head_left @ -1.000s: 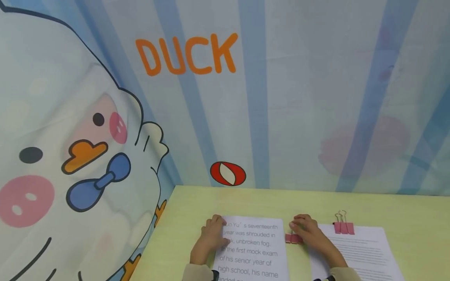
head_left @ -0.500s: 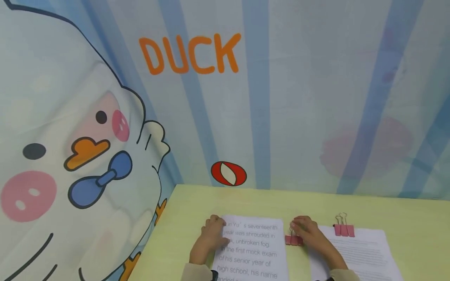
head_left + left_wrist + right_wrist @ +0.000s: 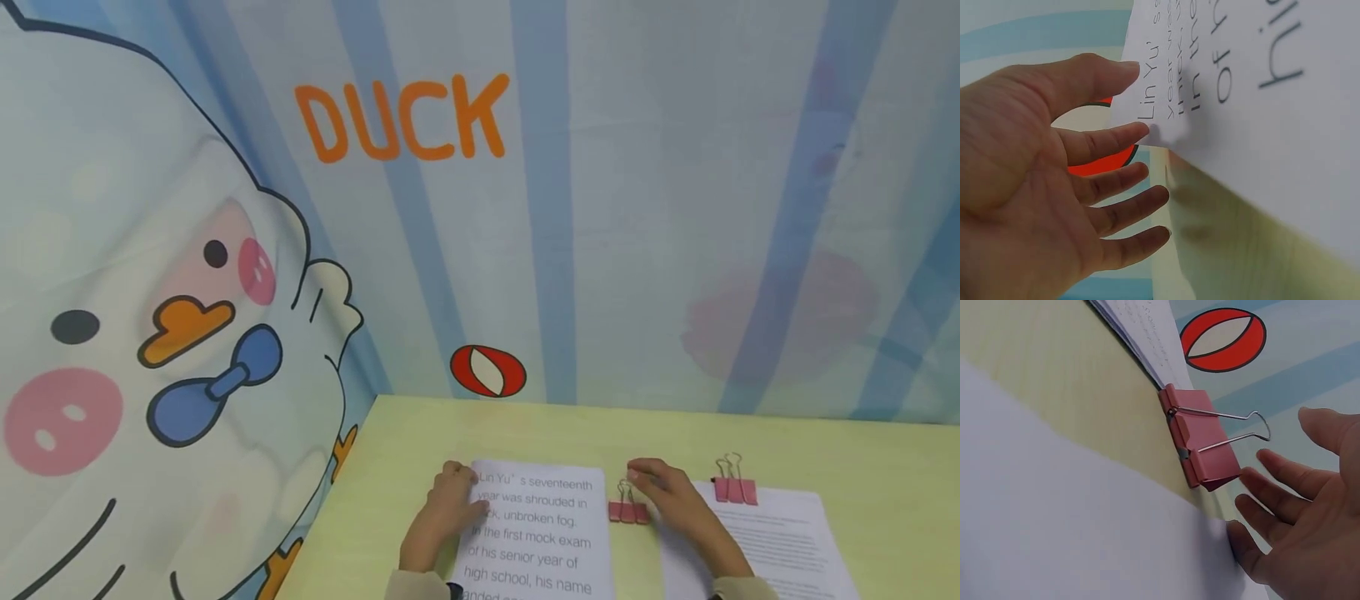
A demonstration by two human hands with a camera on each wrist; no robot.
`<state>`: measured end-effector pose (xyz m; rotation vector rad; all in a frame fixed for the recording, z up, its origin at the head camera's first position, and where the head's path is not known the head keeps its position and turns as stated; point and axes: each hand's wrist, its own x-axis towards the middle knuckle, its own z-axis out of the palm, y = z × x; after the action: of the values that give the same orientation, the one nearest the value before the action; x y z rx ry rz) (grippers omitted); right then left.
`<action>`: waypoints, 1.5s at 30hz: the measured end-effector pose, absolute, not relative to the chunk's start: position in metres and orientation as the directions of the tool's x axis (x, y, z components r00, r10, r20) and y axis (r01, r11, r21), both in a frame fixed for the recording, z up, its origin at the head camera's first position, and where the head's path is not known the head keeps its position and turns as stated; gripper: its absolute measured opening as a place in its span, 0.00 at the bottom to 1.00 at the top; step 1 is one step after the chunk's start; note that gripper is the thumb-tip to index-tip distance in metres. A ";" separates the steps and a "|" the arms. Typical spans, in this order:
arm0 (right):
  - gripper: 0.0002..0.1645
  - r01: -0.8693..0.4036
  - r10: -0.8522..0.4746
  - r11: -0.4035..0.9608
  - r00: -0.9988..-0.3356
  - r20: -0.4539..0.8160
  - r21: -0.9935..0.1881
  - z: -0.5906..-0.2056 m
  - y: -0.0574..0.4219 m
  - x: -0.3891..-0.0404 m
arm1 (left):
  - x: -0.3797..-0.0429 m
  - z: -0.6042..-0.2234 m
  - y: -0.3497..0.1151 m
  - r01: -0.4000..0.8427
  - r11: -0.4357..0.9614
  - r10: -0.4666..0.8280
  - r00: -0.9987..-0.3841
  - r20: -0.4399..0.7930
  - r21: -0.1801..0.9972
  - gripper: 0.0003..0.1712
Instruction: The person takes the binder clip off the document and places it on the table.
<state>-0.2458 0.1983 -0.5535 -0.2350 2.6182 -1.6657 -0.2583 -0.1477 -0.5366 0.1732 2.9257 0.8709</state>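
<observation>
A stack of large-print pages (image 3: 536,529) lies on the table. My left hand (image 3: 444,512) rests along its upper left edge. In the left wrist view, the fingers are spread and nearly straight, with the thumb and index fingertip right at the page corner. Just right of the pages sits a pink binder clip (image 3: 628,512), its wire handles pointing toward the back wall. My right hand (image 3: 681,504) is beside the clip, holding nothing. The right wrist view shows its relaxed fingers (image 3: 1272,494) close to the clip's lower end, with the thumb apart from the wire handles.
To the right lies a second stack of small-print paper (image 3: 780,533), partly under my right forearm. Another pink binder clip (image 3: 735,490) grips its top edge. The pale yellow table (image 3: 525,425) meets a printed duck curtain (image 3: 615,208) at the back and left.
My right hand has drawn back to the right from the loose binder clip, so its wire handles now show fully. My left hand has slid slightly left along the page edge.
</observation>
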 end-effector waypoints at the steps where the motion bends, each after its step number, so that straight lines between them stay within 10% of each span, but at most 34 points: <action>1: 0.26 -0.108 -0.140 0.408 -0.989 0.055 -0.906 -0.552 0.200 -0.245 | -0.257 -0.536 -0.148 0.083 0.834 0.127 -0.991 -0.044 0.545 0.26; 45: 0.22 -0.195 -0.098 0.487 -0.981 0.169 -0.851 -0.504 0.272 -0.226 | -0.250 -0.488 -0.055 0.307 0.732 0.363 -0.931 0.034 0.608 0.42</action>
<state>-0.2257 0.2722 -0.5038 -0.2764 2.7913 -1.6194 -0.2503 -0.0553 -0.4884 0.5506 2.8424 0.9736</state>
